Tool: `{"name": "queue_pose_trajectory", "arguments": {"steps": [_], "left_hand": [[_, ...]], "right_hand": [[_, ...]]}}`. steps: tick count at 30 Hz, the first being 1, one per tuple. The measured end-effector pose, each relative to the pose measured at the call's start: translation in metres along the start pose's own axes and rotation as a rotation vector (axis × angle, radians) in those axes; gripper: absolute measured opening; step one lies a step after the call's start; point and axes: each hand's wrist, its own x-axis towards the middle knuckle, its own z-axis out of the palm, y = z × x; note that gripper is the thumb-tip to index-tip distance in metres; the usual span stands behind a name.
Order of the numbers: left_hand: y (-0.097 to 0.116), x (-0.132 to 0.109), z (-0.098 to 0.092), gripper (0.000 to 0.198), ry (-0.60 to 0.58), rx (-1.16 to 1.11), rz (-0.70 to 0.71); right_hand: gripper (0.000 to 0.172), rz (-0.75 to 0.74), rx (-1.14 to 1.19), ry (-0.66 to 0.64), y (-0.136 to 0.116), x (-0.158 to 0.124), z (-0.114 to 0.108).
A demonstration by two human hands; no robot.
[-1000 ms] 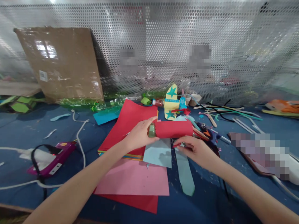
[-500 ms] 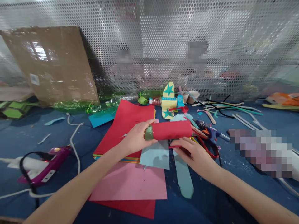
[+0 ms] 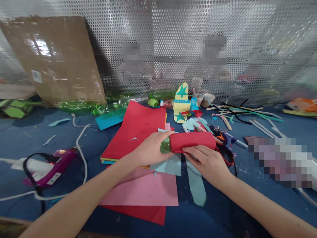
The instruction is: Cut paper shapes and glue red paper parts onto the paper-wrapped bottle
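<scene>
A green plastic bottle [image 3: 165, 145] lies sideways in the air above the papers, wrapped in red paper [image 3: 193, 141]. Round its bare green end my left hand [image 3: 155, 147] is closed. The fingers of my right hand [image 3: 205, 160] press together on the lower edge of the red paper, near its middle. Below the hands are a light blue sheet [image 3: 170, 166], a pink sheet [image 3: 146, 190] and a light blue strip [image 3: 196, 186]. A stack of red paper [image 3: 143, 120] lies behind my left hand.
Scissors [image 3: 229, 160] and a glue gun [image 3: 224, 137] lie right of the bottle. Behind stand a yellow cutout with teal stars [image 3: 181, 105] and a cardboard sheet [image 3: 56, 62]. At left are a purple power strip [image 3: 53, 168] and a white cable [image 3: 80, 140].
The wrapped bottle and my left hand have moved right and slightly down in view. My right hand has shifted right, and its fingers now press the red paper against the bottle. The view has shifted slightly.
</scene>
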Motion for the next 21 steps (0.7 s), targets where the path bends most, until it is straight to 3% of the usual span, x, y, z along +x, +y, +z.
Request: {"name": "queue_pose_trajectory", "arguments": {"steps": [5,12,21], "left_hand": [[-0.001,0.002,0.002,0.088,-0.042,-0.021,-0.088],[-0.003,0.003,0.014,0.074,0.123,-0.008,-0.142],[-0.002,0.004,0.007,0.075,0.167,-0.005,-0.161]], "right_hand": [[0.023,-0.020,-0.061,0.005,0.003,0.003,0.001],[0.022,-0.003,-0.053,0.016,0.005,0.009,0.005],[0.015,0.097,0.042,0.043,0.017,0.007,-0.012]]}}
